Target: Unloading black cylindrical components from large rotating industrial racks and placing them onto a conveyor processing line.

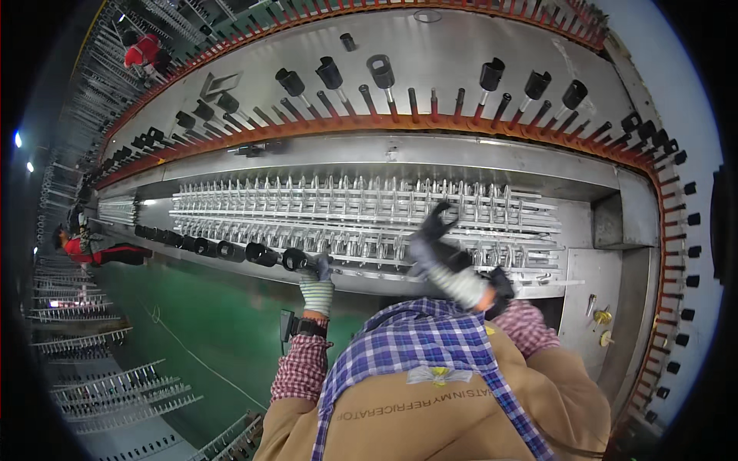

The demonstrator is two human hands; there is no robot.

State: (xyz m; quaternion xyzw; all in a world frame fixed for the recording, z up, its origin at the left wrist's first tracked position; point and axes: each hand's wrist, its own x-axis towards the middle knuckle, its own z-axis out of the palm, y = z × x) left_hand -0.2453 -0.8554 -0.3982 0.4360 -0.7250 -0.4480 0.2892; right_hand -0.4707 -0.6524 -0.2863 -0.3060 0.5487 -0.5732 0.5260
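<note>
Orange rail with dark uprights curves behind | counter carries silver racks, partly blocked by right hand, blurred, finger state can't tell | left hand by front edge, fingers beside endmost black cylinder, grip can't tell | yellow piece at counter's right

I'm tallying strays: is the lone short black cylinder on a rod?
Off: the black cylinder rests on grey metal, beyond the red-black rods.
</note>
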